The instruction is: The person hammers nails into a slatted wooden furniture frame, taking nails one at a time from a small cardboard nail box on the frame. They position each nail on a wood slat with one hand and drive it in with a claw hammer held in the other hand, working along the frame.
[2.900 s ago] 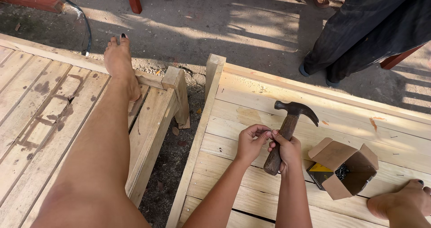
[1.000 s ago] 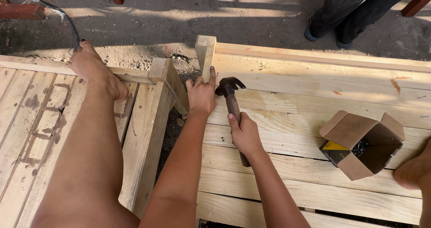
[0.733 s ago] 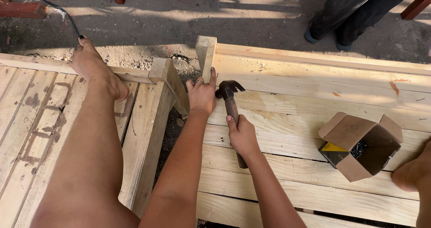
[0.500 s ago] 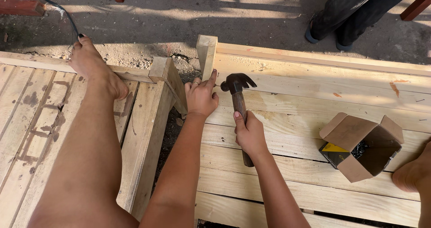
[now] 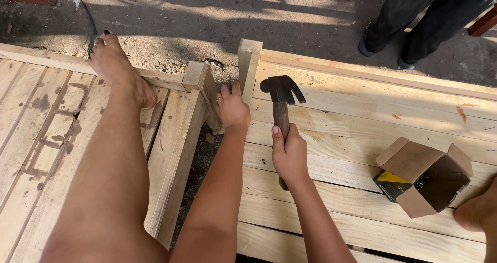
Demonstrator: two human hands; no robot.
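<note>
Your right hand (image 5: 290, 154) is wrapped tight around the hammer (image 5: 282, 112) handle. The handle points straight away from you, and the dark head is up above the boards (image 5: 362, 123). Your left hand (image 5: 233, 107) is closer to the post (image 5: 248, 61). Its fingers are pinched together low by the post, at the edge of the boards. You may be holding a nail there, but it is too small to see. The hammer head is just to the right of that hand, so your fingers sit very near where it would come down. An open box (image 5: 427, 177) lies well off to the right. Your left leg (image 5: 111, 154) rests on the old frame (image 5: 31, 118). Someone's legs (image 5: 414, 19) stand behind.
</note>
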